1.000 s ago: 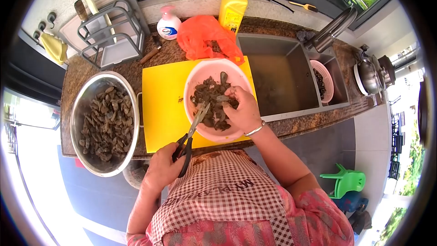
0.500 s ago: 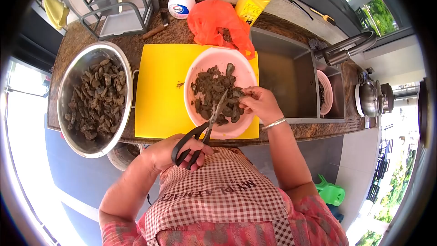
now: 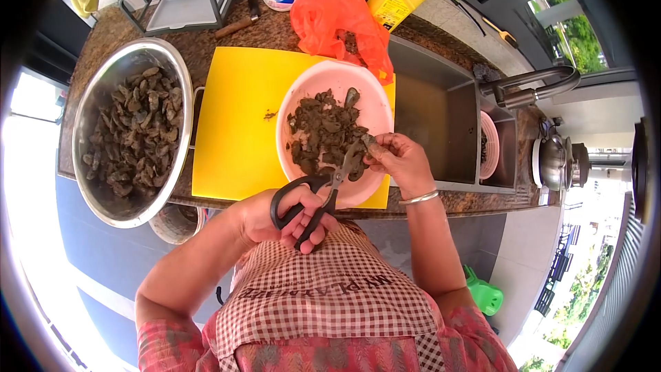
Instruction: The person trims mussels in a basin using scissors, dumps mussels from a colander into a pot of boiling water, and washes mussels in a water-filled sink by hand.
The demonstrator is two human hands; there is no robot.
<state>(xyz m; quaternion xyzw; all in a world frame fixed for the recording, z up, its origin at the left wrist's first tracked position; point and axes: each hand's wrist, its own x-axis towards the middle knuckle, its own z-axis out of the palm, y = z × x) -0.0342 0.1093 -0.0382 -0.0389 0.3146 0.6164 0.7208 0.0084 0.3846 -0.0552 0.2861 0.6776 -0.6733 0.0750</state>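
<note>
While holding scissors (image 3: pixel 337 178) in left hand (image 3: pixel 272 218) and lump (image 3: pixel 355 158) in right hand (image 3: pixel 407 165) near counter's (image 3: pixel 475 199) front edge, might get nipped snipping too close.

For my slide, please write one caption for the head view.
At a pink bowl, the left hand holds black-handled scissors; the right hand pinches a small dark piece.

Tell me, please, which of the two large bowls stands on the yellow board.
The pink bowl, with the scissors reaching over its near rim; the metal bowl stands left of the board.
</note>
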